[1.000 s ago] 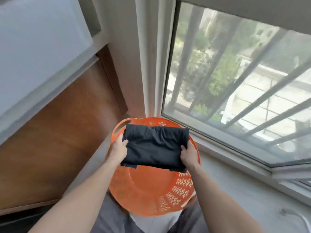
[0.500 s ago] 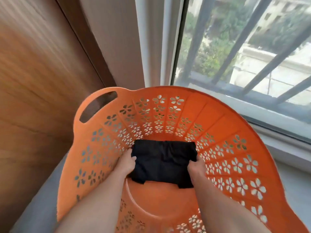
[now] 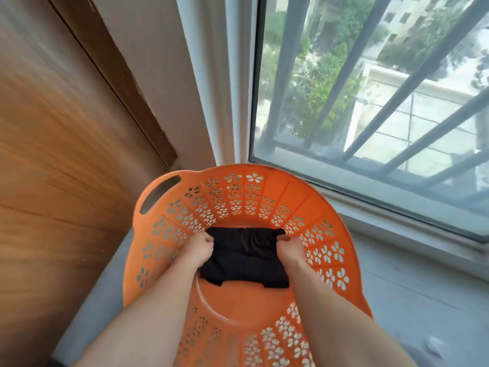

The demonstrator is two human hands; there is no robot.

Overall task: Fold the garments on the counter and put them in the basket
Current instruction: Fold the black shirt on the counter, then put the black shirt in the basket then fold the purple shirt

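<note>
Garment [image 3: 246, 256], soft black folded rectangle, gripped by left hand [image 3: 199, 247] and right hand [image 3: 289, 249] in perforated orange basket [image 3: 238, 197].

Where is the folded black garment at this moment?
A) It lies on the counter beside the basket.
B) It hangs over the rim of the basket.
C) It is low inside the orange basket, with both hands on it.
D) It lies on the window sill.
C: the folded black garment is low inside the orange basket, and the left hand and the right hand grip its two sides.
</note>
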